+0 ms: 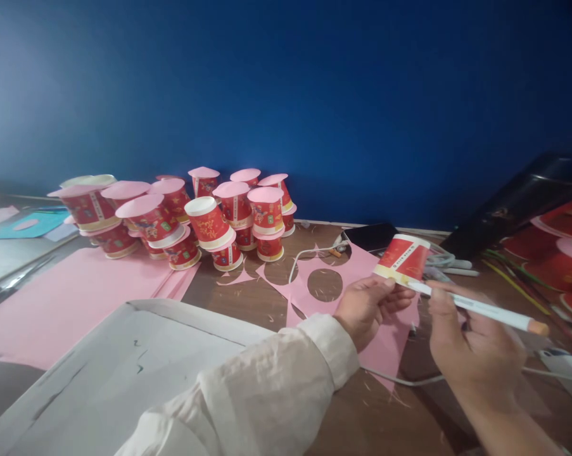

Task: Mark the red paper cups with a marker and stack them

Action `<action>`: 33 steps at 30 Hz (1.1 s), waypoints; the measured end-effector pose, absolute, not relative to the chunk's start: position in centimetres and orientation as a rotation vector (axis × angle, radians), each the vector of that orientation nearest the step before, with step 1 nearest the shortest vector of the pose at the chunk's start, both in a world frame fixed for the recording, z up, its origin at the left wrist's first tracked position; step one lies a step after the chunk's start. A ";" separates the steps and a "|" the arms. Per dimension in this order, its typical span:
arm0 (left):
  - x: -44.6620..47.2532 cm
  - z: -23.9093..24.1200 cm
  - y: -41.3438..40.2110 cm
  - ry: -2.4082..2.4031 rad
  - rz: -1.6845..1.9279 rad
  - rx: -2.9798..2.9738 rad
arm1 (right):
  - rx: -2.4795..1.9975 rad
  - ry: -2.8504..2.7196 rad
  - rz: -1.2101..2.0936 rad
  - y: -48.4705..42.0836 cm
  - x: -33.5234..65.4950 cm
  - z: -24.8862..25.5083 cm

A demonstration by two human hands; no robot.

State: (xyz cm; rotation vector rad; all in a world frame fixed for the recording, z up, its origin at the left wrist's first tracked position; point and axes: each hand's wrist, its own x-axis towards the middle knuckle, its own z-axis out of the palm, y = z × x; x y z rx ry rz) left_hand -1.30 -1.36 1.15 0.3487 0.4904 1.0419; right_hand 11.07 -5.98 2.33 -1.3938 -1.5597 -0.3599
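Note:
My left hand [368, 307] is closed on a red paper cup [402, 258], held upside down and tilted above a pink paper sheet [362, 269] with round holes cut in it. My right hand [470, 342] grips a white pen [485, 310] with an orange end; its tip touches the cup's rim. A white sleeve [266, 386] covers my left arm.
A pile of red paper cups with pink round lids [204, 218] stands at the back left by the blue wall. Pink sheets [67, 297] and a white board [124, 367] lie at the left. A white cable [404, 380], a black phone [372, 235] and more red cups [561, 253] are nearby.

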 end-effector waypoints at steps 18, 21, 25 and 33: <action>-1.3 0.9 -1.4 0.493 1.025 0.398 | -1.288 -1.641 -0.603 -5.3 11.7 2.5; -1.3 0.8 -1.4 0.506 1.017 0.407 | -1.283 -1.646 -0.602 -5.3 11.7 2.6; -1.3 0.7 -1.4 0.505 1.017 0.402 | -1.324 -1.614 -0.622 -5.3 11.8 2.4; -1.3 0.7 -1.4 0.468 1.036 0.403 | -1.306 -1.588 -0.757 -5.1 12.2 1.6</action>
